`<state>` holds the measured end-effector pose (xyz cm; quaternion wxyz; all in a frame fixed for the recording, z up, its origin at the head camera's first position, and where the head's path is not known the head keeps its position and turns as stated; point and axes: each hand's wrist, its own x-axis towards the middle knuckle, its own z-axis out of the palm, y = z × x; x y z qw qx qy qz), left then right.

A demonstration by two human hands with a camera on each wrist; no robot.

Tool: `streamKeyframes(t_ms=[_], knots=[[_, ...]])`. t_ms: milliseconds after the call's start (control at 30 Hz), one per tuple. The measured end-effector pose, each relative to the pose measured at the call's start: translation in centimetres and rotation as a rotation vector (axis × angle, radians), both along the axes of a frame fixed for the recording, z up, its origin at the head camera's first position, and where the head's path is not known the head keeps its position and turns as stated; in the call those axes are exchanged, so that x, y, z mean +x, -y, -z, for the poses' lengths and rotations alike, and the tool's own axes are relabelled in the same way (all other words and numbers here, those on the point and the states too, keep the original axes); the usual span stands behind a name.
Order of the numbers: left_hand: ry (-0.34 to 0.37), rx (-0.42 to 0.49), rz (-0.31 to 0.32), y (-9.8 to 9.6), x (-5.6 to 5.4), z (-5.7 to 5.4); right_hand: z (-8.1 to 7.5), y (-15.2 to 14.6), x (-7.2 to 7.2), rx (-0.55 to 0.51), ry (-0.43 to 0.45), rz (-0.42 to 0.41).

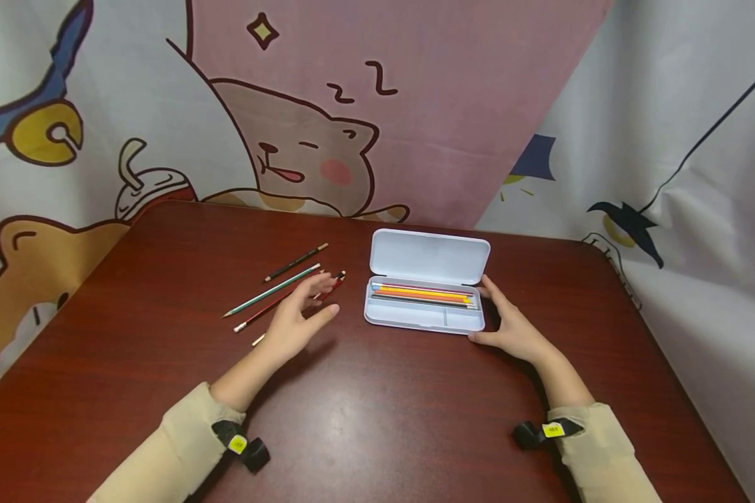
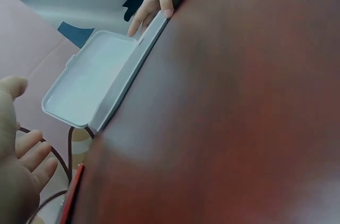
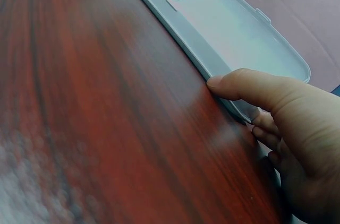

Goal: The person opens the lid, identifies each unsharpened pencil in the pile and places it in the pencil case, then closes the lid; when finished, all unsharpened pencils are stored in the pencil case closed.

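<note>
A white pencil case [image 1: 405, 323] lies with its lid [image 1: 429, 256] raised. Several pencils [image 1: 421, 295] in yellow, orange, black and other colours lie in its tray. My right hand [image 1: 509, 325] grips the case's right end, thumb [image 3: 234, 87] at the front edge and fingers [image 3: 268, 131] around the far side. Over the loose pencils to the left is my left hand [image 1: 297, 323], fingers spread and nothing held. Beside it lie a black pencil [image 1: 296, 263], a teal pencil [image 1: 270, 290] and a red pencil [image 1: 254, 318]. Part of another pencil [image 1: 259, 339] shows from under that hand.
The dark red-brown table [image 1: 365, 419] has its back edge against a printed cloth [image 1: 440, 140] with cartoon animals. A cable [image 1: 616, 262] runs along the table's right back corner.
</note>
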<state>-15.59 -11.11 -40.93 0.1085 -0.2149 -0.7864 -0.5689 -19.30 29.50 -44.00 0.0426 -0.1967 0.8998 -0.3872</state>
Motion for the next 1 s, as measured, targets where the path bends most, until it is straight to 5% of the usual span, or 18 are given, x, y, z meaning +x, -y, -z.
streamKeyframes(t_ms=[233, 467, 600, 800, 1000], knots=[[0.063, 0.025, 0.053, -1.8, -1.4, -3.6, 0.0, 0.1, 0.0, 0.000, 0.000, 0.002], [0.184, 0.080, 0.068, -2.8, -6.2, -2.4, 0.1, 0.1, -0.1, 0.011, 0.001, 0.009], [0.241, 0.094, 0.075, -3.6, -7.8, -2.8, 0.1, 0.0, -0.1, 0.004, 0.008, 0.007], [0.344, 0.121, 0.098, -5.0, -9.0, -3.2, 0.1, -0.1, 0.0, 0.004, 0.002, 0.006], [0.338, 0.132, 0.131, -5.9, -9.1, -3.4, 0.1, -0.2, 0.0, -0.002, -0.004, 0.005]])
